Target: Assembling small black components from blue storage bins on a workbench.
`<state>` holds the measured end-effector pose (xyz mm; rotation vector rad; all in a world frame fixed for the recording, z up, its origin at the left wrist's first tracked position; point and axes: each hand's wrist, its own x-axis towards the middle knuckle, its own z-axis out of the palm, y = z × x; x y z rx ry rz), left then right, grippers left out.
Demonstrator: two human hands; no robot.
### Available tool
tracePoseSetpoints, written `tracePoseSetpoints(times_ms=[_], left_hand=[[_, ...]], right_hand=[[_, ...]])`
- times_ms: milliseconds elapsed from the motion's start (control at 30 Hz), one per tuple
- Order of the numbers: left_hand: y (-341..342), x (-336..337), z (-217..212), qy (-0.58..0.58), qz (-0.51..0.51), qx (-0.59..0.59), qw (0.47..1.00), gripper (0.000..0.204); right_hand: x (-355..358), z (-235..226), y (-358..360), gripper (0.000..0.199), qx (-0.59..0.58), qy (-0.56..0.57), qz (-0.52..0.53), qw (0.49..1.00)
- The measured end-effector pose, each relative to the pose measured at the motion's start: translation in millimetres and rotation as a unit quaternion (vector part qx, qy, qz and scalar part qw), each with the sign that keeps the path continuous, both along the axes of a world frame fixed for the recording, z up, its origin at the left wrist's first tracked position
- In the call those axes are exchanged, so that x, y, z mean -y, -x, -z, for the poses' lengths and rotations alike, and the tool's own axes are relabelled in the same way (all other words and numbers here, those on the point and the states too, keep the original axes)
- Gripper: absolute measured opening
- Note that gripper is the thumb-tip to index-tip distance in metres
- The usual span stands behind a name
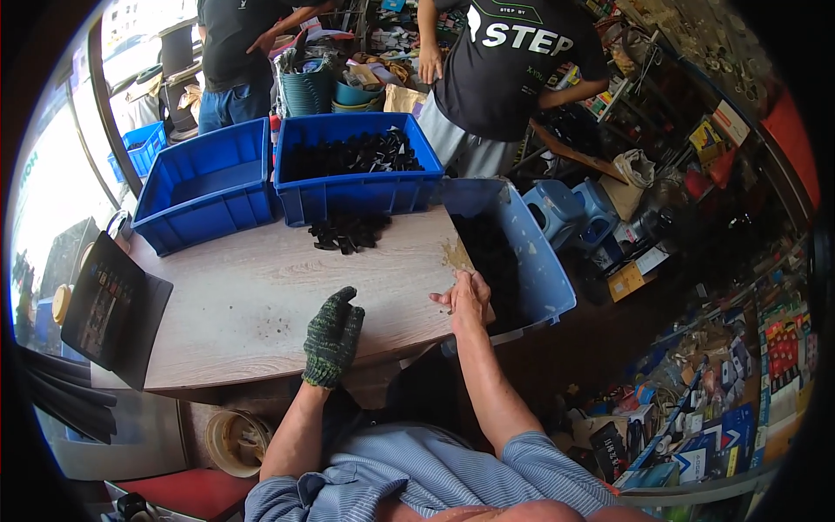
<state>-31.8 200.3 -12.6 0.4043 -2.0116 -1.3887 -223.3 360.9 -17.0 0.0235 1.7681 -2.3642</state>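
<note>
Gloved left hand [333, 335] hovers — bare right hand [467, 296] grips blue bin [546, 270].

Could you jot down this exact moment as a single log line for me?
left hand: gloved, over wooden table, empty | right hand: bare, on rim of blue bin | black parts pile beyond, untouched

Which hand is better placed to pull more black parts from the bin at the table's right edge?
Right, probably. The bare right hand already rests on the rim of the tilted blue bin of black parts. The gloved left hand sits over bare wooden tabletop, farther off.
</note>
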Motion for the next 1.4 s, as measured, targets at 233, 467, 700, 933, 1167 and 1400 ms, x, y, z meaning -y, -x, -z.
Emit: tracePoseSetpoints(times_ms=[233,467,700,933,1167,1400], left_hand=[[-1,4,2,-0.018,-0.006,0.003,1.0,0.034],[1,6,3,0.009,-0.009,0.019,1.0,0.034],[-1,7,9,0.043,-0.05,0.001,0.998,0.035],[-2,7,11,0.107,-0.064,-0.026,0.992,0.036],[-7,5,4,0.009,-0.03,0.006,0.999,0.035],[3,0,1,0.021,-0.023,-0.026,0.999,0.033]], right_hand=[[6,-4,-3,0.016,-0.008,-0.01,0.0,1.0],[-1,4,2,0.017,-0.025,0.012,-0.009,1.0],[-3,10,4,0.018,-0.041,-0.002,-0.008,0.999],[-5,6,3,0.024,-0.041,-0.018,-0.004,0.999],[6,6,0,0.014,-0.028,-0.01,-0.002,1.0],[5,5,1,0.012,-0.02,0.024,0.003,1.0]])
